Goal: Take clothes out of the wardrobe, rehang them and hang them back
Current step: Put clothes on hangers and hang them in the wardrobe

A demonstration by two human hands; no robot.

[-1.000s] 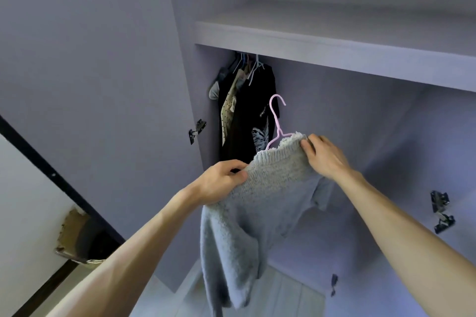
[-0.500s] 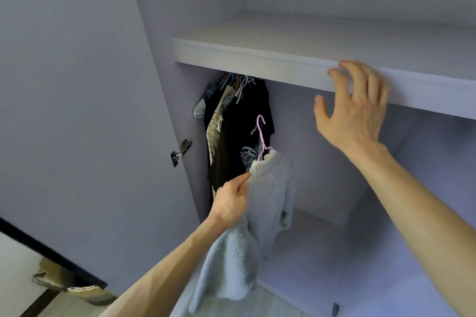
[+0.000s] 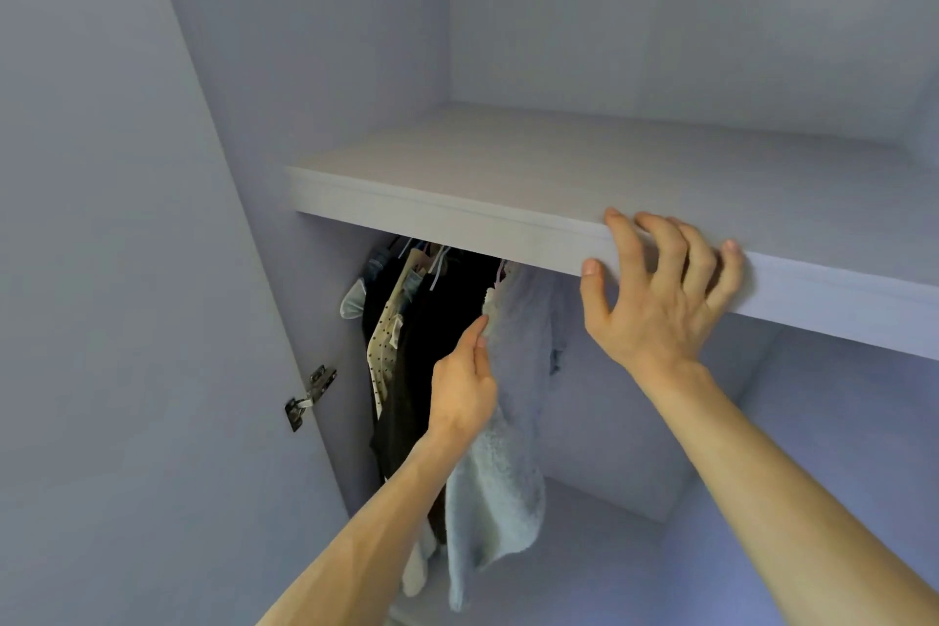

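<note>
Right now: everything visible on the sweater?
The sweater is pale grey-blue, a fuzzy knit, hanging limp. It hangs below the shelf, just right of the dark clothes, and the shelf edge hides its top. One sleeve trails down at the front. The left hand pinches its edge near the collar.

This is the inside of a wardrobe (image 3: pixel 325 66) in a home. A pale board shelf (image 3: pixel 457 214) runs across it. Under the left end of the shelf, clothes (image 3: pixel 401 351) hang bunched together on hangers (image 3: pixel 438 267): dark garments, a dotted cream one and a fluffy pale sweater (image 3: pixel 518 351). Left of the shelf stands the open door (image 3: pixel 112 269), with a metal hinge (image 3: pixel 310 397) lower down. Panels (image 3: pixel 660 15) of the same pale finish rise behind the shelf.
</note>
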